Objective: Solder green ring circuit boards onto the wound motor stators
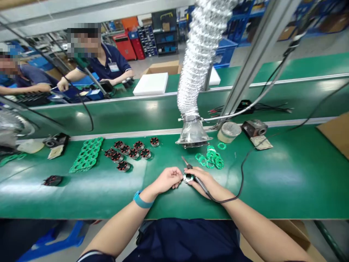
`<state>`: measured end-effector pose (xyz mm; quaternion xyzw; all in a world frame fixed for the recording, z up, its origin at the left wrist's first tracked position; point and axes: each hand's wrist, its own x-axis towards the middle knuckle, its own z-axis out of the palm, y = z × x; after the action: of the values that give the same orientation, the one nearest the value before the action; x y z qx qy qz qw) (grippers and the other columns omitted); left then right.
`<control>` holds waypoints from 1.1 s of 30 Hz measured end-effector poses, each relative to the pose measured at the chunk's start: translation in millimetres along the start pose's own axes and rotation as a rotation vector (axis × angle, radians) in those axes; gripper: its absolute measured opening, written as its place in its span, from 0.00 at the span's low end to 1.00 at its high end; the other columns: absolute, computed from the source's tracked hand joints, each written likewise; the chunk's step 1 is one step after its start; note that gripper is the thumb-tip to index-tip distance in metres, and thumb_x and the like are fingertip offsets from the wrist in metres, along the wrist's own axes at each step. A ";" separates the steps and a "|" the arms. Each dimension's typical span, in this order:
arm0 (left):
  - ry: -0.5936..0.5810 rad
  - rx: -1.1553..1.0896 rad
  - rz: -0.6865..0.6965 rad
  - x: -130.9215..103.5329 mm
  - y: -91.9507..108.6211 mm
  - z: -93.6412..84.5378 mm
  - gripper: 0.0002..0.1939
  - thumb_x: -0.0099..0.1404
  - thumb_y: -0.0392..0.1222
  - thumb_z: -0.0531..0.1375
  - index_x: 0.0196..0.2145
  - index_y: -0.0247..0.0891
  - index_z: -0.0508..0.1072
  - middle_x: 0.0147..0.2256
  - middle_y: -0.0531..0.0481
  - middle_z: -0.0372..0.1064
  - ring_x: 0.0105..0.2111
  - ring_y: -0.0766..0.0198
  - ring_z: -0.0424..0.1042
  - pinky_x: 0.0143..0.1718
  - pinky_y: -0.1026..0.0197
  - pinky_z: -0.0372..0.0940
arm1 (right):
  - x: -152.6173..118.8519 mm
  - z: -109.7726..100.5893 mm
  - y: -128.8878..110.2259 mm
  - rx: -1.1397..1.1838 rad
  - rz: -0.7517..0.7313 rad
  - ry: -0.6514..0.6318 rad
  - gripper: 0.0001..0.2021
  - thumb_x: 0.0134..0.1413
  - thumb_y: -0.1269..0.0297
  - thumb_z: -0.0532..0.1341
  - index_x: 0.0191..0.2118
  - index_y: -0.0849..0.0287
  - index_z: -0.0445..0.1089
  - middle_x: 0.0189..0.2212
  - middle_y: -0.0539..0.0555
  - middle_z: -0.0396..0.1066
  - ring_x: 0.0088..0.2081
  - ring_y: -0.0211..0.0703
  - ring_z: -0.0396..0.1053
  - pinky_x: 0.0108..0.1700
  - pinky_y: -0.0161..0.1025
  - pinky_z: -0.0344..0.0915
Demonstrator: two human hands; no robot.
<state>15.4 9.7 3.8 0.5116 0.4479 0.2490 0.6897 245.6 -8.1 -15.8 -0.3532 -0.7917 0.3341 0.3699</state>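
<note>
My right hand (203, 180) holds a soldering iron (201, 185) with a black grip, its tip pointing up and left, and a small round part (188, 177) with a white ring between the fingers. My left hand (170, 179), with a teal band at the wrist, is closed at the left edge of that part; whatever its pinched fingers hold is too small to make out. Green ring boards (214, 158) lie in a loose pile beyond my right hand. Several black and copper motor cores (133, 153) stand on the green table (109, 196) to the left.
A silver duct with a clear hood (193, 133) hangs ahead of my hands. Behind are a white tub (229, 131) and an iron stand (255, 129). A green board panel (87, 154) lies left. Two people work across the bench. The iron's cable loops right.
</note>
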 end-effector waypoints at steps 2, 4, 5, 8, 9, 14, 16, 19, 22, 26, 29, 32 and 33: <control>-0.001 -0.024 -0.074 0.4 1.9 -1.7 0.22 0.60 0.57 0.69 0.34 0.35 0.69 0.22 0.55 0.69 0.16 0.72 0.65 0.16 0.70 0.57 | -0.4 2.0 2.6 0.025 0.023 0.021 0.23 0.60 0.69 0.66 0.60 0.51 0.69 0.52 0.58 0.75 0.53 0.49 0.75 0.57 0.46 0.73; -0.042 -0.074 -0.188 1.4 3.7 -4.4 0.24 0.58 0.59 0.70 0.32 0.34 0.69 0.24 0.51 0.72 0.16 0.72 0.66 0.15 0.70 0.57 | 0.1 1.6 4.9 0.044 0.045 0.016 0.24 0.60 0.67 0.67 0.60 0.51 0.70 0.51 0.58 0.75 0.51 0.47 0.76 0.56 0.45 0.73; -0.069 -0.107 -0.243 2.2 4.6 -6.0 0.24 0.57 0.59 0.71 0.31 0.34 0.70 0.24 0.50 0.72 0.16 0.72 0.66 0.15 0.70 0.57 | 0.6 0.8 5.9 0.053 0.053 0.011 0.24 0.59 0.67 0.68 0.61 0.51 0.70 0.50 0.57 0.75 0.51 0.47 0.76 0.55 0.44 0.73; -0.113 -0.206 -0.342 5.3 6.4 -10.0 0.23 0.54 0.55 0.74 0.31 0.33 0.71 0.24 0.49 0.72 0.16 0.72 0.66 0.15 0.71 0.56 | 2.7 -1.4 7.9 0.075 0.059 0.012 0.24 0.58 0.65 0.69 0.60 0.52 0.70 0.50 0.57 0.76 0.50 0.46 0.75 0.55 0.43 0.72; -0.111 -0.227 -0.355 6.5 7.0 -10.9 0.23 0.54 0.54 0.74 0.31 0.33 0.72 0.24 0.50 0.72 0.16 0.73 0.65 0.15 0.71 0.55 | 3.5 -1.7 8.3 0.079 0.059 0.019 0.23 0.58 0.65 0.70 0.59 0.53 0.71 0.50 0.58 0.76 0.50 0.46 0.75 0.55 0.42 0.71; -0.109 -0.252 -0.392 9.5 14.3 -11.2 0.22 0.50 0.49 0.76 0.28 0.34 0.70 0.22 0.56 0.65 0.15 0.78 0.55 0.15 0.73 0.47 | 6.7 0.1 9.4 0.081 0.065 0.035 0.24 0.55 0.64 0.72 0.57 0.53 0.72 0.48 0.57 0.77 0.49 0.46 0.76 0.53 0.42 0.71; -0.100 -0.186 -0.353 7.4 18.2 -8.7 0.22 0.51 0.50 0.75 0.28 0.35 0.69 0.22 0.57 0.65 0.15 0.78 0.54 0.16 0.72 0.47 | 7.3 1.6 9.9 0.077 0.079 0.052 0.24 0.53 0.65 0.73 0.56 0.53 0.72 0.48 0.56 0.77 0.48 0.45 0.76 0.52 0.40 0.71; 0.010 0.061 -0.171 -0.1 17.2 0.0 0.19 0.57 0.53 0.71 0.30 0.36 0.70 0.22 0.55 0.67 0.17 0.73 0.59 0.19 0.69 0.53 | 7.4 4.3 10.9 0.062 0.094 0.075 0.24 0.52 0.65 0.74 0.55 0.54 0.73 0.46 0.56 0.77 0.47 0.45 0.76 0.51 0.40 0.72; 0.276 0.395 0.115 -9.1 1.5 16.4 0.14 0.63 0.52 0.66 0.31 0.37 0.73 0.23 0.53 0.69 0.21 0.68 0.64 0.24 0.65 0.59 | 6.3 7.4 11.4 0.052 0.098 0.097 0.24 0.52 0.64 0.74 0.55 0.55 0.73 0.46 0.56 0.77 0.47 0.46 0.76 0.52 0.41 0.72; 0.598 0.634 0.452 -18.0 -31.4 42.9 0.11 0.70 0.47 0.59 0.37 0.40 0.78 0.33 0.48 0.74 0.33 0.60 0.73 0.36 0.58 0.69 | 2.6 11.5 11.9 0.037 0.068 0.152 0.22 0.55 0.63 0.72 0.55 0.55 0.73 0.48 0.57 0.77 0.49 0.47 0.76 0.54 0.42 0.72; 0.594 0.698 0.603 -23.8 -48.9 54.0 0.13 0.73 0.43 0.56 0.48 0.40 0.78 0.44 0.43 0.73 0.44 0.58 0.74 0.45 0.54 0.71 | -1.0 15.0 13.6 0.016 0.035 0.217 0.22 0.56 0.62 0.72 0.56 0.56 0.73 0.47 0.58 0.77 0.47 0.47 0.77 0.52 0.42 0.73; 0.533 0.817 0.659 -30.2 -53.9 52.6 0.20 0.73 0.41 0.57 0.61 0.41 0.72 0.54 0.39 0.67 0.50 0.56 0.72 0.51 0.51 0.71 | -5.4 18.9 14.9 0.007 0.029 0.269 0.21 0.56 0.61 0.71 0.55 0.55 0.73 0.47 0.58 0.78 0.47 0.48 0.77 0.52 0.43 0.74; 0.511 0.863 0.657 -32.0 -53.1 50.1 0.22 0.72 0.42 0.59 0.62 0.42 0.71 0.56 0.39 0.66 0.51 0.55 0.71 0.53 0.49 0.71 | -7.1 20.0 14.8 0.005 0.030 0.281 0.21 0.57 0.61 0.71 0.55 0.54 0.73 0.47 0.58 0.78 0.47 0.48 0.77 0.52 0.44 0.74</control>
<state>37.8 -58.8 -30.2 0.7809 0.4788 0.3599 0.1772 237.2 -11.4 -40.0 -0.4073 -0.7258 0.2889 0.4732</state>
